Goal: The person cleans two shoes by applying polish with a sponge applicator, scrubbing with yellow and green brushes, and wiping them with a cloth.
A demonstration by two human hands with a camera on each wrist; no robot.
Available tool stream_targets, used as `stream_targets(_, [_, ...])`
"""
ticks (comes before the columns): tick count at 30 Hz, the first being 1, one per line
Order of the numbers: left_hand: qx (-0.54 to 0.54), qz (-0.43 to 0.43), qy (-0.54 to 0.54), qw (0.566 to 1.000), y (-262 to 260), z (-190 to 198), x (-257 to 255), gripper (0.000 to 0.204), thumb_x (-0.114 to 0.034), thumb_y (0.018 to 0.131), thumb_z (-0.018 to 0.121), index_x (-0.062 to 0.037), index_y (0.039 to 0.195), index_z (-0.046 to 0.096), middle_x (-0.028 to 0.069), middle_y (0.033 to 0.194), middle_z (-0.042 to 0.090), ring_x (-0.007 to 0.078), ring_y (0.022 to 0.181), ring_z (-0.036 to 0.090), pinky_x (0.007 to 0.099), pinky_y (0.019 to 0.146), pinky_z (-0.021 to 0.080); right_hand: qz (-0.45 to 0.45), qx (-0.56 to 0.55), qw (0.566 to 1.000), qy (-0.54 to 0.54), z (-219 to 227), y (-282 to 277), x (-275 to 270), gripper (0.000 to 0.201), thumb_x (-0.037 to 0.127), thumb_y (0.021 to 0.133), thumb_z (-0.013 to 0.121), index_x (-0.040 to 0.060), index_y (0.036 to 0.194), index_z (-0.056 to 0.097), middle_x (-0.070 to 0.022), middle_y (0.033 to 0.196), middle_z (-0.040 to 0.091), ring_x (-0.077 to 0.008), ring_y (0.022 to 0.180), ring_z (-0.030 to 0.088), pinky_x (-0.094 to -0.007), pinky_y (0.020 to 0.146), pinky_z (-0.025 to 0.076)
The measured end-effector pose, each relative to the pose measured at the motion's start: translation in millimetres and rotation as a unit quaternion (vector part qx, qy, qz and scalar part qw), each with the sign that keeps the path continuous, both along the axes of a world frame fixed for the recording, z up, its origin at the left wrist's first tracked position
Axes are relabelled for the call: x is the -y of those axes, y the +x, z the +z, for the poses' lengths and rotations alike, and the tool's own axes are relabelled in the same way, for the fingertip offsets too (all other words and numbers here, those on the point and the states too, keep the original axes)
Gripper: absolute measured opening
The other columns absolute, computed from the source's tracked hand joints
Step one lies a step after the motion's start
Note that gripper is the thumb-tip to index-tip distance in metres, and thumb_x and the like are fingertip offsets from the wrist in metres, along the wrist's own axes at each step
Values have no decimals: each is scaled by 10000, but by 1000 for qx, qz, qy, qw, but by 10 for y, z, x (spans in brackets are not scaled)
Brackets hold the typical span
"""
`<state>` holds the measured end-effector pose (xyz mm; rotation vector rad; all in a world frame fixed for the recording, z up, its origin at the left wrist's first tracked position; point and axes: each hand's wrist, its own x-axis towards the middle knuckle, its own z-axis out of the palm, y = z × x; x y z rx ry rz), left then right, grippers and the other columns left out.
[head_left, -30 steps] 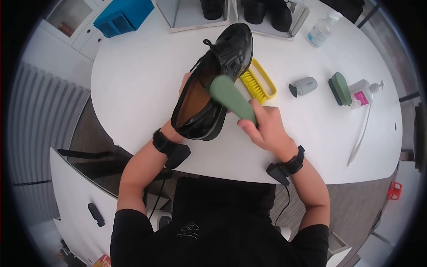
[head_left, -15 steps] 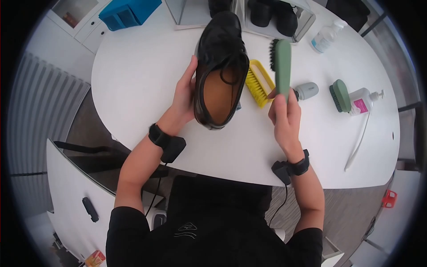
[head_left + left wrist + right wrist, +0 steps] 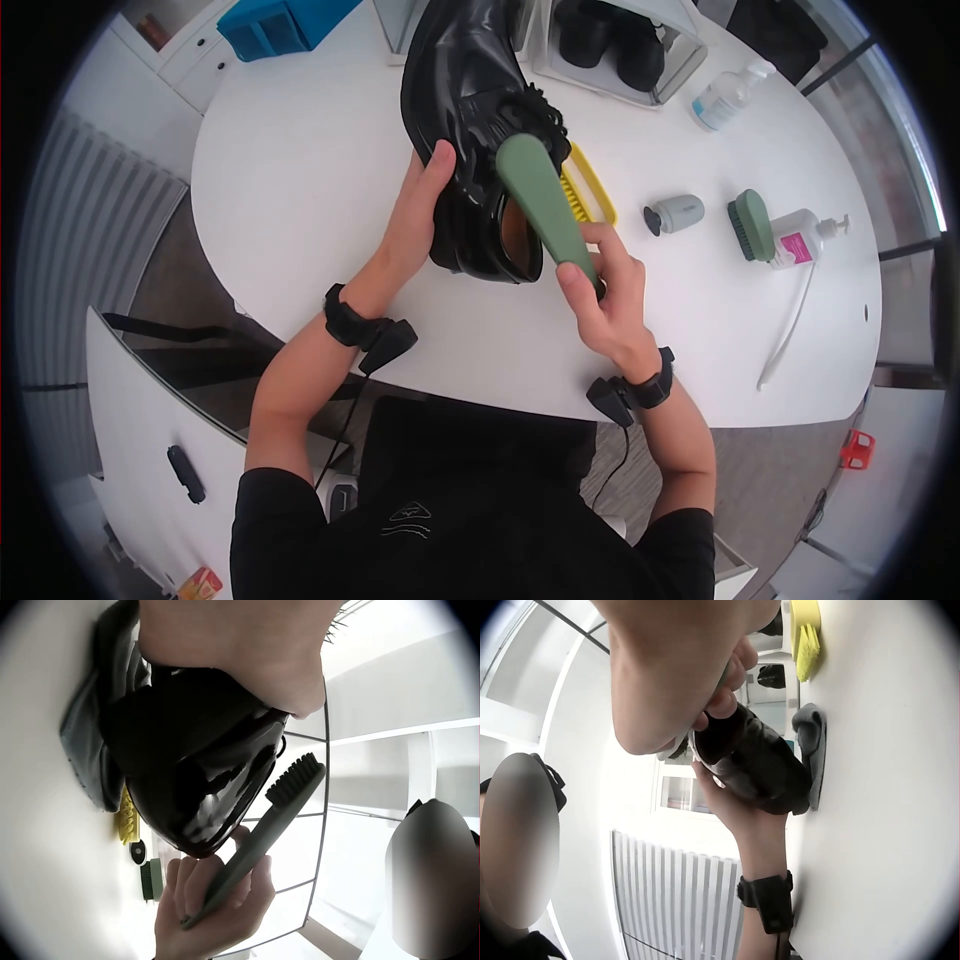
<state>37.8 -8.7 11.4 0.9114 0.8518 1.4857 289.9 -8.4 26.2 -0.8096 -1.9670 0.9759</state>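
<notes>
One black shoe [image 3: 455, 90] is resting between the left hand's [image 3: 412, 222] clamped fingers, a green brush [image 3: 543, 195] between the right hand's [image 3: 612, 302].

On my head feed I see a glossy, leather-like black shoe [image 3: 455, 90] at upper centre, a smooth matt green brush [image 3: 545, 200] mid-frame, a see-through plastic-looking bottle [image 3: 720, 100] upper right, smooth white tabletop [image 3: 290, 170].

Black short-sleeved shirt [image 3: 490, 530] with pale line print [image 3: 408, 520], black wrist straps [image 3: 345, 318], thin cables [image 3: 627, 445]
</notes>
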Motion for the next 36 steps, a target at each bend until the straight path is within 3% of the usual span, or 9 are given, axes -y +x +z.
stream_targets(11, [-149,-7,4,989,-1,-231,100,774,-531,1165,248,53,1670,191,160,1736,258,251,1613,216,347,1311,147,-63,13,994,-91,76,-42,-28,246,246,1066,622,31,1183,594,-11,543,514,-84,491,442,-273,512,338])
stream_targets(16, [-153,-17,38,987,139,9,162,766,-523,1166,236,51,1671,190,167,1752,226,259,1629,180,348,1317,130,-68,27,992,-100,109,-58,-27,267,285,1087,596,29,1161,584,-17,566,532,-91,508,479,-274,526,357])
stream_targets(21, [-158,-8,27,987,126,-26,123,762,-522,1167,230,48,1672,197,162,1745,244,254,1622,202,348,1315,136,-23,28,990,-137,81,-59,-25,333,356,1108,566,28,1166,575,-43,626,572,-107,558,540,-274,556,411])
stream_targets(25, [-99,-74,29,992,147,17,119,761,-540,1163,230,7,1690,176,156,1735,266,250,1614,220,352,1311,152,-10,42,990,-132,16,-64,-35,348,370,1113,559,26,1165,571,-50,644,585,-113,574,555,-279,569,439])
stream_targets(28, [-94,-76,27,992,163,29,114,771,-560,1158,237,-16,1700,157,155,1730,278,246,1612,226,354,1310,158,-13,59,994,-87,17,-88,-2,322,347,1101,591,27,1143,575,-49,637,591,-135,561,584,-293,559,451])
stream_targets(30, [-89,-60,20,994,176,72,107,780,-572,1155,241,-24,1703,147,155,1727,284,243,1612,229,354,1310,159,-16,108,993,-34,105,-134,27,300,321,1076,641,27,1088,582,-68,602,582,-208,504,610,-321,526,455])
stream_targets(31, [-119,-6,21,993,188,156,113,786,-572,1155,249,-13,1699,155,157,1726,290,242,1610,234,349,1308,165,-8,114,993,-34,122,-158,35,300,321,1076,641,27,1088,582,-68,602,582,-208,504,610,-321,526,455])
stream_targets(33, [-146,60,10,987,139,144,132,791,-572,1155,258,-1,1695,162,159,1725,296,240,1609,238,345,1306,170,-3,168,986,3,117,-208,78,284,300,1044,690,37,1036,584,-90,564,564,-305,465,606,-351,490,453])
stream_targets(36, [-156,72,2,985,-48,67,-22,791,-564,1156,278,25,1679,210,165,1723,305,249,1601,265,339,1300,189,16,220,975,29,122,-214,87,262,290,1028,707,56,1001,592,-94,534,542,-342,455,590,-378,472,453])
